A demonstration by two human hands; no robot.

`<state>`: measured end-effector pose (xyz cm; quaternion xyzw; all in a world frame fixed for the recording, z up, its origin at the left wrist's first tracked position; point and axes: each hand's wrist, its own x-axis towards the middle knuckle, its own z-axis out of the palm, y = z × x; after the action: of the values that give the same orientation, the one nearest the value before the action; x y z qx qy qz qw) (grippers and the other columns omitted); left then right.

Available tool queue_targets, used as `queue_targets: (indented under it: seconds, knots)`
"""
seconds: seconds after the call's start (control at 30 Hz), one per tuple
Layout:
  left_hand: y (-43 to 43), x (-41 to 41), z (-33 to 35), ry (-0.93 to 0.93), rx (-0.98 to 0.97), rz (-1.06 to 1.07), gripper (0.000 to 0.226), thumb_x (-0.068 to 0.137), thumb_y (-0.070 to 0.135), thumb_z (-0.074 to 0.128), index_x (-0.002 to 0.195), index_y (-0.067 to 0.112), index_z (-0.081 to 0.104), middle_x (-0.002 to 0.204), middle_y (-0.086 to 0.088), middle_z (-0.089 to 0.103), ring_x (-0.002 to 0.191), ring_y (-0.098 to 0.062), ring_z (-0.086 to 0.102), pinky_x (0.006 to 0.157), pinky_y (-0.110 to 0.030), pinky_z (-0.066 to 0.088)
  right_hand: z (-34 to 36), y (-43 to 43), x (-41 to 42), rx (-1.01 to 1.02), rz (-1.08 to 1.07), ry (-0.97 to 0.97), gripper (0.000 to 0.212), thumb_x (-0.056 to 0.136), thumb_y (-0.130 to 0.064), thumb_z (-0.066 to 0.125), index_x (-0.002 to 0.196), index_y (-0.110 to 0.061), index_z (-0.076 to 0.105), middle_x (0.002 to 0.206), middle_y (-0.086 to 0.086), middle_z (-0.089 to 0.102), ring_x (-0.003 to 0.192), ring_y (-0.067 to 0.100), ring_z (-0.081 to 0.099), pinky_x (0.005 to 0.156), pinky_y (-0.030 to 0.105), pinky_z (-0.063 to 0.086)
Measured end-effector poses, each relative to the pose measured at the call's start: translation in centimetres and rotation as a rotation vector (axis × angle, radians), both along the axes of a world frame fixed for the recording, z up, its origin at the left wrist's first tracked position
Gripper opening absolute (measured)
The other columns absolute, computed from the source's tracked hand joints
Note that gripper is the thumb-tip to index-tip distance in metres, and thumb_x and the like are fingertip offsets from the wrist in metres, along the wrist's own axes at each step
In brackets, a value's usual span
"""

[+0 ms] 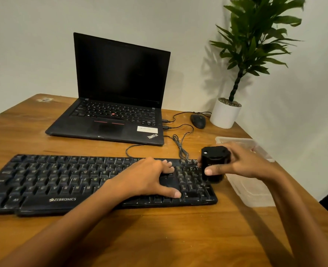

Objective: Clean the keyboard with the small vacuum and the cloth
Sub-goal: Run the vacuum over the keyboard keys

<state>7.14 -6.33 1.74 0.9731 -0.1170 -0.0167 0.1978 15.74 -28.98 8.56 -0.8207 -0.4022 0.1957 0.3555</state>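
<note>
I see a wooden desk (178,237) by a white wall (34,45); left hand (145,178) lies spread flat on the keyboard (53,180), right hand (244,162) wraps the small vacuum (214,160)

We have one view, head-mounted, wide-angle: we look forward and down over the table (159,237), keyboard (63,182) close beneath us, wall (34,45) rising at the far edge.

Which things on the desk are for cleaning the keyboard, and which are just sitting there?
For the job: keyboard; small vacuum; right hand gripping it; left hand resting on the keys. No cloth in sight.

Just lying about: laptop; mouse; potted plant; clear plastic tub.
</note>
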Motion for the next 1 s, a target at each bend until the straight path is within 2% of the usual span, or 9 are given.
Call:
queue_targets:
  seconds: [0.1, 0.23, 0.3, 0.4, 0.53, 0.63, 0.77, 0.9, 1.0]
  knots:
    - [-0.1, -0.1, -0.1, -0.01, -0.005, 0.005, 0.087, 0.067, 0.068, 0.06, 0.138, 0.022, 0.04, 0.148, 0.008, 0.032, 0.135, -0.007, 0.031, 0.109, -0.033, 0.031, -0.6, 2.2, -0.7, 0.035, 0.086, 0.048, 0.04, 0.068, -0.026, 0.078, 0.102, -0.009, 0.065, 0.102, 0.004, 0.071, 0.099, 0.016, 0.065, 0.088, 0.03, 0.051]
    - [0.0, -0.1, -0.1, -0.012, 0.009, -0.001, 0.087, 0.068, 0.069, 0.059, 0.138, 0.021, 0.04, 0.148, 0.008, 0.031, 0.134, -0.01, 0.034, 0.108, -0.035, 0.033, -1.7, 4.1, 0.5, 0.204, -0.044, -0.049, 0.046, 0.065, -0.041, 0.072, 0.101, -0.013, 0.065, 0.1, 0.005, 0.07, 0.099, 0.019, 0.065, 0.092, 0.046, 0.049]
    - [0.0, 0.0, -0.1, -0.006, 0.014, -0.003, 0.087, 0.068, 0.069, 0.059, 0.138, 0.021, 0.039, 0.148, 0.008, 0.032, 0.133, -0.01, 0.035, 0.108, -0.034, 0.033, -1.6, 4.0, 0.8, 0.294, -0.033, -0.071, 0.042, 0.068, -0.037, 0.07, 0.101, -0.011, 0.064, 0.101, 0.005, 0.07, 0.099, 0.018, 0.064, 0.09, 0.041, 0.051]
    - [0.0, 0.0, -0.1, -0.007, 0.005, 0.004, 0.088, 0.068, 0.069, 0.06, 0.138, 0.021, 0.04, 0.148, 0.008, 0.032, 0.132, -0.011, 0.037, 0.107, -0.033, 0.034, -1.9, 3.8, 0.4, 0.202, 0.051, 0.027, 0.043, 0.067, -0.035, 0.07, 0.101, -0.01, 0.064, 0.1, 0.008, 0.07, 0.098, 0.021, 0.065, 0.088, 0.037, 0.052]
    - [0.0, -0.1, -0.1, -0.005, 0.002, -0.007, 0.087, 0.068, 0.068, 0.06, 0.138, 0.021, 0.04, 0.148, 0.008, 0.032, 0.134, -0.009, 0.034, 0.108, -0.034, 0.033, -2.2, 3.6, 1.1, 0.285, -0.053, -0.079, 0.042, 0.065, -0.041, 0.07, 0.097, -0.015, 0.066, 0.098, 0.004, 0.071, 0.096, 0.016, 0.065, 0.089, 0.042, 0.052]
    - [0.0, -0.1, 0.0, -0.011, -0.023, -0.001, 0.086, 0.068, 0.067, 0.061, 0.138, 0.021, 0.04, 0.148, 0.008, 0.032, 0.133, -0.008, 0.035, 0.107, -0.031, 0.033, -1.9, 3.6, 0.2, 0.187, 0.066, 0.014, 0.043, 0.065, -0.038, 0.07, 0.099, -0.012, 0.065, 0.099, 0.007, 0.07, 0.097, 0.02, 0.065, 0.087, 0.04, 0.053]
    - [0.0, 0.0, -0.1, -0.008, -0.009, -0.007, 0.086, 0.069, 0.068, 0.06, 0.138, 0.021, 0.04, 0.148, 0.007, 0.031, 0.134, -0.008, 0.034, 0.108, -0.035, 0.033, -2.1, 3.8, 0.3, 0.187, -0.027, -0.129, 0.055, 0.061, -0.052, 0.071, 0.099, -0.013, 0.065, 0.097, 0.005, 0.07, 0.094, 0.019, 0.065, 0.085, 0.048, 0.051]
    - [0.0, -0.1, -0.1, -0.016, -0.021, -0.002, 0.086, 0.068, 0.069, 0.06, 0.138, 0.022, 0.04, 0.148, 0.008, 0.032, 0.133, -0.007, 0.034, 0.108, -0.033, 0.033, -1.9, 2.9, -0.4, 0.089, 0.073, 0.0, 0.043, 0.067, -0.039, 0.072, 0.101, -0.015, 0.065, 0.1, 0.002, 0.07, 0.096, 0.017, 0.066, 0.083, 0.036, 0.054]
    - [0.1, 0.0, -0.2, -0.019, -0.015, -0.002, 0.087, 0.068, 0.068, 0.06, 0.138, 0.022, 0.039, 0.148, 0.009, 0.03, 0.136, -0.004, 0.028, 0.111, -0.032, 0.028, -0.8, 1.7, 0.0, 0.03, -0.014, -0.073, 0.041, 0.064, -0.041, 0.077, 0.097, -0.019, 0.068, 0.096, -0.002, 0.071, 0.093, 0.009, 0.065, 0.085, 0.032, 0.051]
